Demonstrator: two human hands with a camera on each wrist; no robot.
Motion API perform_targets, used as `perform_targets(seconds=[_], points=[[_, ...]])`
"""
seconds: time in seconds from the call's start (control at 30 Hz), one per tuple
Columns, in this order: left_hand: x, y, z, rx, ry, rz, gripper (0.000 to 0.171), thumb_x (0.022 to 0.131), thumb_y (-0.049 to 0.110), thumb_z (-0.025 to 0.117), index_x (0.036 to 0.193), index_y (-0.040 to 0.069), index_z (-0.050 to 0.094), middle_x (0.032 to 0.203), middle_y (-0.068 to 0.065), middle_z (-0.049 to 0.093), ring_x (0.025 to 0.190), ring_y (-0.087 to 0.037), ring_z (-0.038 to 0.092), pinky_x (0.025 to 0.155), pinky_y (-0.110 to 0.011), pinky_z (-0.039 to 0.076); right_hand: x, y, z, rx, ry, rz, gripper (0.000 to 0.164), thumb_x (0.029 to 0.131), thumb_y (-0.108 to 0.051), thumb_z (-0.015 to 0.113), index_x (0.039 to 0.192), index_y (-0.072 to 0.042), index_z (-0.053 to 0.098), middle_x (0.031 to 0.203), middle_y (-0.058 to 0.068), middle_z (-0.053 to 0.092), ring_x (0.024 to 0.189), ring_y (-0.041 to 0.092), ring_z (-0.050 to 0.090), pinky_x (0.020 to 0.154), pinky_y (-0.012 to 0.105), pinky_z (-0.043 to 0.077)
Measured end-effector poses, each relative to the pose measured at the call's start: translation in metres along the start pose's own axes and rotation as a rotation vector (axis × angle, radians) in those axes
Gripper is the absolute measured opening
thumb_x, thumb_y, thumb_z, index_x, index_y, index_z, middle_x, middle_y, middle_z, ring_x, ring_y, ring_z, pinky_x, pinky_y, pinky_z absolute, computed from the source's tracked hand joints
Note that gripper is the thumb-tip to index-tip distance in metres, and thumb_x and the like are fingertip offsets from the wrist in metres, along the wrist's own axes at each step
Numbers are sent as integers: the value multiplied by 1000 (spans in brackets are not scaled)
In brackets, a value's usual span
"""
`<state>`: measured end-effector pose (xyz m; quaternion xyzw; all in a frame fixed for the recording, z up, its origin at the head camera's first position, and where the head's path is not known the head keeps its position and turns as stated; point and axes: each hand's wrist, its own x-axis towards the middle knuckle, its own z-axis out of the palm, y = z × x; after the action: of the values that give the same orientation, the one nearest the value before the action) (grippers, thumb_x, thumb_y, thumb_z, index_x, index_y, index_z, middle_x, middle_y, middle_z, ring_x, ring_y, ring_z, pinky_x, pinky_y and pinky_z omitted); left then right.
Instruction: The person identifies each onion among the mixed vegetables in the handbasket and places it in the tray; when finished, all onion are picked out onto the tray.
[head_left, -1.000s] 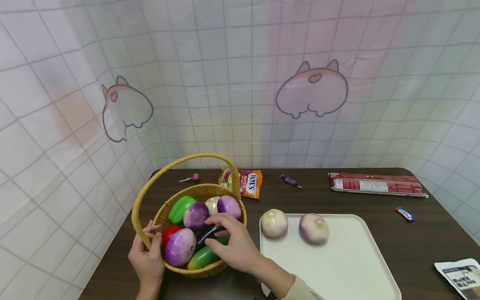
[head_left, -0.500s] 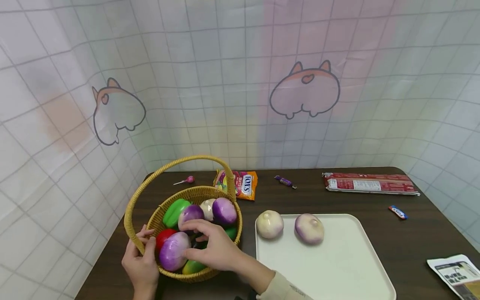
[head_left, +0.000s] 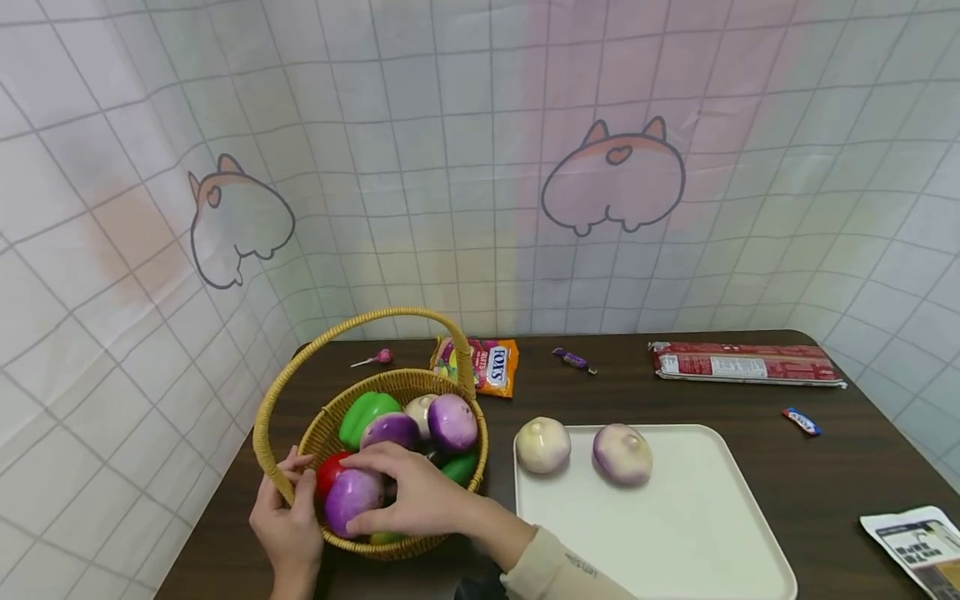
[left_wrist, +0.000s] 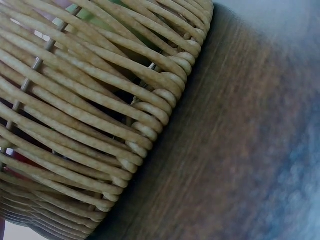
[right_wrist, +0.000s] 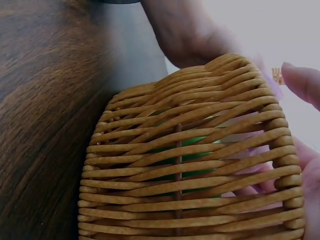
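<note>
One wicker basket (head_left: 408,548) of vegetables stands on the dark counter (head_left: 600,396) with both hands at it. The left hand (head_left: 288,525) comes up from below, fingers and thumb closed on the rim beside the foot of the arched handle (head_left: 360,323). The right forearm slants in from the lower right across the near rim; the right hand (head_left: 420,492) lies with its back up, fingers on the far side and thumb on the near side, curved round a purple-and-white turnip (head_left: 348,504). That turnip sits in the basket's near left part, beside a red vegetable (head_left: 328,472).

Only the head view takes in the basket's contents, among them a green pepper (head_left: 367,417), and the white tray (head_left: 675,517) to the right, with two pale turnips (head_left: 543,445) towards its far edge. The left wrist view gives the outer weave close up, patches of green and red showing through its gaps. From low down, the right wrist view shows another stretch of wall, with green behind the strands and a thumb (right_wrist: 302,84) at the right edge.
</note>
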<state>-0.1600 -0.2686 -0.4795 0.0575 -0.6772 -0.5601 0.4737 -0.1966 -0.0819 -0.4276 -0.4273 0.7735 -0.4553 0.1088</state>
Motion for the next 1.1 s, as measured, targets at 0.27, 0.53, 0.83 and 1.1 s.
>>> perform_targets(seconds=[0.27,0.53,0.83,1.1], points=[[1,3,1,38,-1,18,17,83,-17,60,69,-11,52,93,-25,67,108,-18,66,99,-25,50,-1,-1,6,-66,53,40,56,77,-43,81,125,-28,56,121,-6,44,106,6,52,85,21,51],[1,-1,0,36,-5,22,18,84,-16,60,70,-10,52,93,-25,68,110,-24,66,99,-25,49,-5,-3,6,-104,43,23,58,79,-40,78,125,-26,47,127,-8,49,115,5,49,89,23,51],[3,1,0,45,5,49,18,82,-17,61,68,-10,52,92,-24,68,108,-23,67,98,-25,50,-10,-3,2,-31,101,-44,75,73,-29,78,137,-24,40,133,-4,39,115,6,48,89,20,49],[1,1,-2,70,-9,29,19,83,-15,62,68,-9,52,94,-22,68,108,-20,66,98,-24,50,-25,1,-1,79,306,-88,70,74,-21,76,137,-21,45,141,-3,34,123,14,47,95,29,51]])
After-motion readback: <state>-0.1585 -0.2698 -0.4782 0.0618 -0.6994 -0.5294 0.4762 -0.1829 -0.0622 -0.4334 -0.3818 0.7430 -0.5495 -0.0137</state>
